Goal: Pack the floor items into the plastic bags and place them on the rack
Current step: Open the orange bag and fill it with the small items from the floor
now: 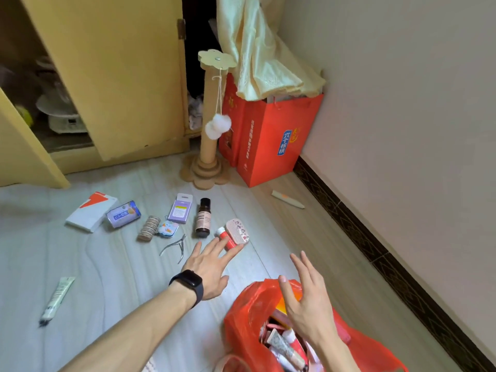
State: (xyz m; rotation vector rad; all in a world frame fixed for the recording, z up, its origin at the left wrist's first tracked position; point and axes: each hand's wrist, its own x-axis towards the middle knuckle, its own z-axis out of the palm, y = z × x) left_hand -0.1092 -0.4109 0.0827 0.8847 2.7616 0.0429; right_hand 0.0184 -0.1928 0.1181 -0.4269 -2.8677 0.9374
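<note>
Both hands splayed | left hand (209,267) touches small red bottle (227,240), lying flat, white cap far-left | right hand (306,299) over red plastic bag (241,318)

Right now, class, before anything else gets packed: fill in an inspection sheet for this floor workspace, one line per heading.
Surface: pale grey floor, items scattered on it.
Job's things: open red plastic bag, tubes inside; loose on the floor: small red bottle, pink oval case, brown glass bottle, lilac card pack, metal nippers, blue tin, white packet, white tube at left, cream tube by the skirting.
Clutter: cardboard scratching post, red paper gift bag in the corner.
Hands: left hand open, fingertips at the small red bottle; right hand open above the red plastic bag.
Cables: nothing seen.
Surroundings: open yellow cabinet door, cream cloth; no rack in view.
</note>
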